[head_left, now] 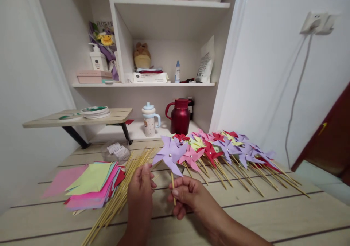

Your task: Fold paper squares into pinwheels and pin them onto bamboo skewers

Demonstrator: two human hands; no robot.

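A light purple paper pinwheel (170, 154) on a thin wooden stick stands upright in front of me, a small shiny pin at its centre. My right hand (187, 196) pinches the stick below the blades between thumb and fingers. Close to the pinwheel's left blade is my left hand (141, 184), its fingers loosely curled and apart with nothing visible in them; whether it touches the blade I cannot tell. Left of it lies a bundle of bare wooden sticks (117, 198). Several finished pinwheels (228, 148) in purple, pink, red and yellow lie on the right.
A stack of coloured paper (90, 180) lies at the left of the slatted table (246, 213). Behind it is a clear container (116, 151) with small packets. A small raised shelf (62, 120) holds tape rolls (95, 112). A red jug (180, 117) and a cup (149, 120) stand behind.
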